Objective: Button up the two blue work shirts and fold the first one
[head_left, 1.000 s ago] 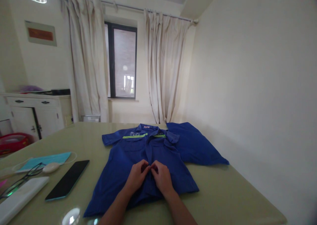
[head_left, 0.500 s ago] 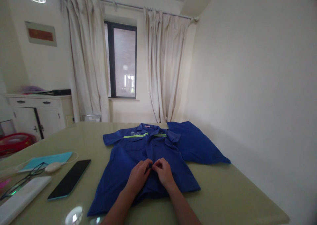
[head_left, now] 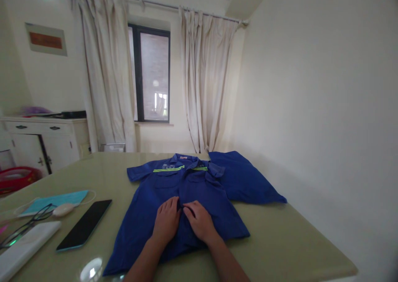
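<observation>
A broad olive-green table (head_left: 280, 240) filled the lower view, set against a plain wall. On it lay a blue work shirt (head_left: 183, 207), spread flat with its front up, collar toward the window and hem toward the person, a yellow reflective stripe (head_left: 169, 169) crossing the chest. A second piece of blue cloth (head_left: 245, 182) lay touching its far right side.

Both hands rested on the shirt's front, low on the midline, where the button band seemed to run, though the fold was too dark to be sure. The left hand (head_left: 166, 220) lay flat, fingers together, pressing the cloth down. The right hand (head_left: 199, 220) sat just beside it, fingers gently curled on the fabric; whether they pinched an edge could not be told.

The shirt looked light, soft and limp, likely to sag and wrinkle if lifted by one point; the shoulders, collar or hem corners would probably give the surest hold.

To the left lay a black phone (head_left: 84, 224), a blue face mask (head_left: 56, 200), a white mouse (head_left: 63, 209) and glasses (head_left: 23, 230).
</observation>
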{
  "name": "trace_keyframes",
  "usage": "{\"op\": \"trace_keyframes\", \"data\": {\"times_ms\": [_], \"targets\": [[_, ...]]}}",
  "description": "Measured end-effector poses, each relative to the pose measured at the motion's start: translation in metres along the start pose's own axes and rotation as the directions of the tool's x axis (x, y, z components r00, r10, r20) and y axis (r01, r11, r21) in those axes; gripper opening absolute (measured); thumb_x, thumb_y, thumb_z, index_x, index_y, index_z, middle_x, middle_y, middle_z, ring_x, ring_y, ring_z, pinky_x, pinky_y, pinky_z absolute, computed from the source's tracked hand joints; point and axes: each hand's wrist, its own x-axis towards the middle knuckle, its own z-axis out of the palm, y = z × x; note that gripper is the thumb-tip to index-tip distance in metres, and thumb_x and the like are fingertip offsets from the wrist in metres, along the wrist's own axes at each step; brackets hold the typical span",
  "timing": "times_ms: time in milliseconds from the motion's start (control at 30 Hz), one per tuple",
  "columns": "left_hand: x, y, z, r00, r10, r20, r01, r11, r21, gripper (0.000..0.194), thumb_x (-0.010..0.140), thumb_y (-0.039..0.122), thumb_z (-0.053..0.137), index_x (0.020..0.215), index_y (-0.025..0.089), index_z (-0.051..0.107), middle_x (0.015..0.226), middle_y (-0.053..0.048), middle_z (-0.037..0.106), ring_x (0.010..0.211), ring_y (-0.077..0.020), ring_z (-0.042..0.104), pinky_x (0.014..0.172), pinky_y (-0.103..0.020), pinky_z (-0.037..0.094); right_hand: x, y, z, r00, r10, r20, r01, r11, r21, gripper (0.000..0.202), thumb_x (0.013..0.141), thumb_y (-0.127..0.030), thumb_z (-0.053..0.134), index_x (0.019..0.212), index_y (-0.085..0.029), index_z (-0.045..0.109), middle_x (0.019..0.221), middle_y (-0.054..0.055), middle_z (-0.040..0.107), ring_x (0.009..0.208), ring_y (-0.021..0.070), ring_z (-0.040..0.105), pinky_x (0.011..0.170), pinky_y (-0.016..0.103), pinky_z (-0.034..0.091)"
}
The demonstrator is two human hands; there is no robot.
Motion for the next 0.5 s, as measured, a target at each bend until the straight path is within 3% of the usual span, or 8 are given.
{"op": "trace_keyframes", "data": {"times_ms": [100, 233, 367, 500], "targets": [[-0.014, -0.002, 0.004, 0.992, 0.075, 0.103, -0.091, 0.984, 0.157, 0.046, 0.096, 0.030, 0.042, 0.139, 0.021, 0.058, 0.154, -0.016, 0.049, 0.145, -0.0361, 0.040, 0.118, -0.064, 0.023, 0.002, -0.013, 0.000, 0.987, 0.158, 0.010, -0.152, 0.962, -0.226, 0.034, 0.099, -0.049, 0.047, 0.096, -0.026, 0.072, 0.101, 0.007, 0.073, 0.094, 0.0234, 0.069, 0.082, 0.033, 0.049], [-0.038, 0.002, -0.002, 0.966, 0.108, 0.233, -0.154, 0.970, 0.186, 0.046, 0.097, 0.036, 0.040, 0.137, 0.028, 0.061, 0.159, -0.015, 0.042, 0.149, -0.0379, 0.033, 0.116, -0.069, 0.022, 0.018, -0.024, 0.007, 0.953, 0.302, -0.033, -0.286, 0.854, -0.435, 0.045, 0.089, -0.060, 0.059, 0.101, -0.018, 0.071, 0.099, 0.019, 0.074, 0.095, 0.0352, 0.071, 0.078, 0.042, 0.050], [-0.051, 0.005, -0.017, 0.953, 0.064, 0.297, -0.134, 0.966, 0.222, 0.049, 0.096, 0.034, 0.037, 0.138, 0.031, 0.061, 0.162, -0.013, 0.037, 0.149, -0.0372, 0.032, 0.117, -0.070, 0.018, 0.030, -0.022, 0.020, 0.942, 0.329, -0.075, -0.320, 0.802, -0.504, 0.041, 0.085, -0.043, 0.064, 0.113, -0.012, 0.068, 0.104, 0.023, 0.074, 0.099, 0.0367, 0.071, 0.078, 0.042, 0.050], [-0.033, 0.006, -0.036, 0.910, -0.046, 0.412, -0.056, 0.971, 0.233, 0.057, 0.095, 0.044, 0.039, 0.152, 0.039, 0.040, 0.164, -0.009, 0.034, 0.151, -0.0369, 0.026, 0.115, -0.073, 0.016, 0.028, -0.008, 0.019, 0.921, 0.363, -0.144, -0.390, 0.834, -0.390, 0.022, 0.089, -0.031, 0.054, 0.097, -0.020, 0.071, 0.096, 0.013, 0.077, 0.092, 0.0277, 0.073, 0.074, 0.031, 0.047]]}}
